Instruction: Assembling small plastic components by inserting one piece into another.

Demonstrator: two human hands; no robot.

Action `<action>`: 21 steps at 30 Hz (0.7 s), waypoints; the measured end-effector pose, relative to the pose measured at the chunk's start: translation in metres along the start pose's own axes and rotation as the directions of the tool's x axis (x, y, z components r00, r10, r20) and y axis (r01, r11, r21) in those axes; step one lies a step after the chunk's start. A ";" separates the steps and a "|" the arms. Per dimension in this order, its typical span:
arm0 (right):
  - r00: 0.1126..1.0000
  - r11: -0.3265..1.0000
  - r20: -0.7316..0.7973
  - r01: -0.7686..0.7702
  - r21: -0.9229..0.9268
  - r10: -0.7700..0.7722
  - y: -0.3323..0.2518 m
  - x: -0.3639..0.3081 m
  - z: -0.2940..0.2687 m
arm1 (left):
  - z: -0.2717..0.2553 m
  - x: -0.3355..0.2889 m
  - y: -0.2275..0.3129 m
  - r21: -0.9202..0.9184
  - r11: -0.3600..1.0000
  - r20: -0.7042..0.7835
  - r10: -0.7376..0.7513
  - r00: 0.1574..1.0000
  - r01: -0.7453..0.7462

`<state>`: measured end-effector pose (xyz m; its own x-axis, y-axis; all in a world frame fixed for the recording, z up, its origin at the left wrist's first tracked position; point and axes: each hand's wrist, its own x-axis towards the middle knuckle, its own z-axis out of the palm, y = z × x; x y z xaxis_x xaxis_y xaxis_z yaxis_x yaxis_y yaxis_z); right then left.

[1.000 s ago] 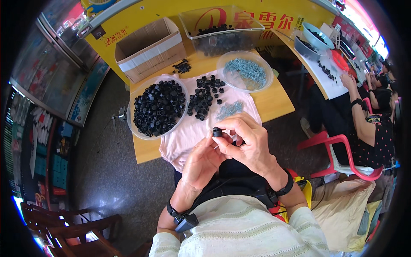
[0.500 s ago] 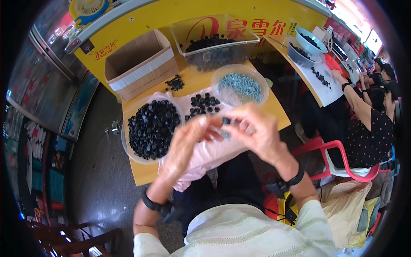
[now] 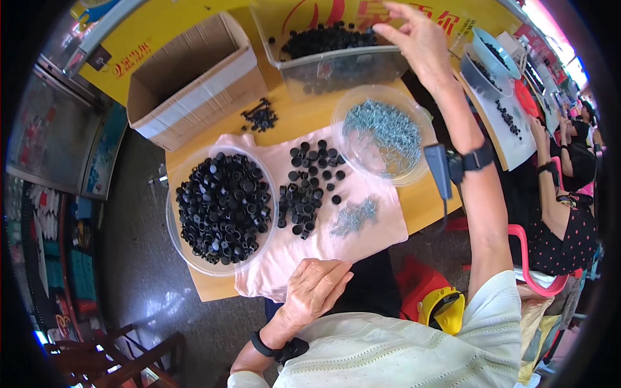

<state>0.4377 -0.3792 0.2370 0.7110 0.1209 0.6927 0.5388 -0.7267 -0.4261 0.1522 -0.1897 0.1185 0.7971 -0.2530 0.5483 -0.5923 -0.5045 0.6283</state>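
Note:
My right hand reaches over the clear plastic bin of small black parts at the back, its fingers apart. My left hand is at the near edge of the pink cloth, fingers together and curled; whatever they may hold is hidden. Loose black caps lie on the cloth, beside a small pile of silvery screws. To their left stands a clear round tub full of black caps. A second round tub, at right, holds silvery screws.
An open cardboard box stands at the back left of the wooden table. In front of it lies a cluster of small black parts. At right, a person in a dotted top sits by another table and a pink-red chair.
My hands were together over the cloth with a small black part between them. They have separated: the right moved up and away to the bin, the left drew back toward me.

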 end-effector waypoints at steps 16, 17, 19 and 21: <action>0.861 0.999 0.509 -0.024 0.049 -0.005 -0.077 -0.195 0.012 | -0.010 -0.020 -0.010 -0.069 0.905 -0.081 -0.425 0.902 0.420; 0.866 1.000 0.500 -0.027 0.007 0.020 -0.077 -0.194 0.014 | -0.010 -0.020 -0.007 -0.085 0.896 -0.065 -0.442 0.895 0.436; 0.870 1.000 0.493 -0.011 -0.029 0.024 -0.075 -0.198 0.020 | -0.007 -0.020 -0.002 -0.108 0.888 -0.058 -0.454 0.889 0.447; 0.875 0.998 0.484 -0.001 -0.059 0.029 -0.079 -0.198 0.022 | -0.006 -0.021 0.003 -0.145 0.872 -0.044 -0.478 0.877 0.467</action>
<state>0.2644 -0.3303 0.1208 0.8564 0.4115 0.3118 0.5105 -0.7656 -0.3915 0.1331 -0.1813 0.1122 0.9771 0.0555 0.2055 -0.1611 -0.4386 0.8841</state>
